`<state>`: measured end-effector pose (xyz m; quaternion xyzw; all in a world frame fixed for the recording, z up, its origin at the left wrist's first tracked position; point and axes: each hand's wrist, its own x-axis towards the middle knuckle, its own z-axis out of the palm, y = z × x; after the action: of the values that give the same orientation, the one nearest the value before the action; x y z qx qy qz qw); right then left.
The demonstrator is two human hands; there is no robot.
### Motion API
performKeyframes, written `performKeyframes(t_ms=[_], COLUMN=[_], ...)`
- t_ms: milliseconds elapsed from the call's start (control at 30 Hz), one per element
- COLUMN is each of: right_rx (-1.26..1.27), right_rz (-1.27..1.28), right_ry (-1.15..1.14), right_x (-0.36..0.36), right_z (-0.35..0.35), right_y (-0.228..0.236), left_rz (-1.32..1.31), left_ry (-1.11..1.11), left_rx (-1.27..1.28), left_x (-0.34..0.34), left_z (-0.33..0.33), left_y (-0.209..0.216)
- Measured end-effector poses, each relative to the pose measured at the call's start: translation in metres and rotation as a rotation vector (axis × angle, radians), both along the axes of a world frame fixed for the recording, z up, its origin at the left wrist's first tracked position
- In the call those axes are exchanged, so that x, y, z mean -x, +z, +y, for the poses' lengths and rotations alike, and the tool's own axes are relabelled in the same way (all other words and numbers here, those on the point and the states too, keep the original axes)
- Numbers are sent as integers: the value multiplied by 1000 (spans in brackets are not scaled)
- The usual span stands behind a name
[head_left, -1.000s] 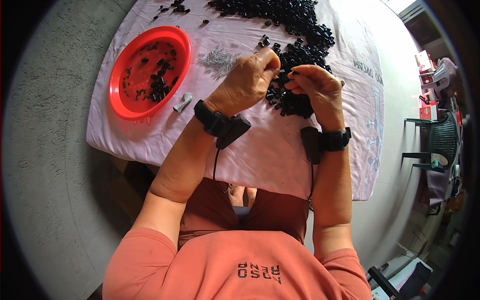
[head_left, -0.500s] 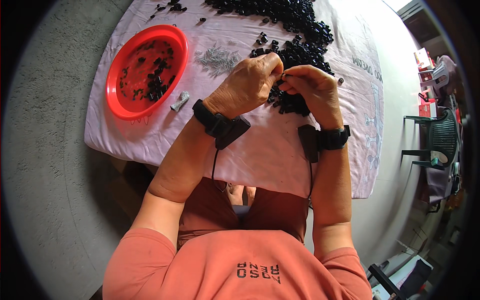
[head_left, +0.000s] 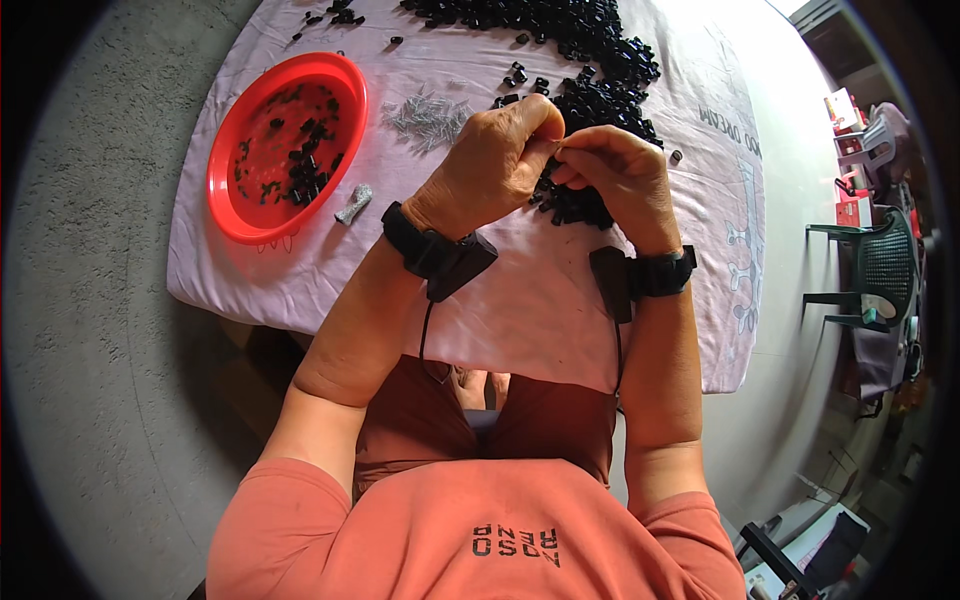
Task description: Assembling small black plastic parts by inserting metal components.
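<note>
Over the near edge of a pile of small black plastic pieces (head_left: 600,105), my two hands meet fingertip to fingertip. My left hand (head_left: 497,150) is closed in a pinch, its thumb and forefinger pressed together. My right hand (head_left: 625,180) pinches too, its fingertips touching the left ones. Whatever lies between them is too small and covered to make out. To the left of my left hand is a loose heap of thin clear or silvery slivers (head_left: 425,120). A black device is strapped to each wrist.
A red round basin (head_left: 216,190) holding several black pieces stands at the table's left. Beside it lies a small silvery bundle (head_left: 354,204). A pale pink cloth (head_left: 530,300) covers the table. Scattered black pieces (head_left: 335,15) lie at the far left. A green chair (head_left: 885,265) stands off to the right.
Both hands stay pinched together at nearly the same spot, with slight finger movement. The whole view has shifted a little; the basin and piles look unchanged.
</note>
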<state>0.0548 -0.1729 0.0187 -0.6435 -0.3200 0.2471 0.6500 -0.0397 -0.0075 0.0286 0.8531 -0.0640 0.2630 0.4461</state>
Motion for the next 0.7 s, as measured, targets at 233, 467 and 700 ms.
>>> performKeyframes(t_ms=[233, 467, 700], right_rx=[-9, 31, -79], right_rz=[16, -12, 6], right_ry=[6, 36, -108], right_x=[0, 0, -7], right_z=[1, -1, -7], right_y=[-3, 1, -2], left_rz=[24, 85, 144], left_ry=[3, -15, 10], left_rx=[6, 69, 112], left_x=[2, 4, 2], left_z=[1, 1, 7], left_y=[2, 5, 3])
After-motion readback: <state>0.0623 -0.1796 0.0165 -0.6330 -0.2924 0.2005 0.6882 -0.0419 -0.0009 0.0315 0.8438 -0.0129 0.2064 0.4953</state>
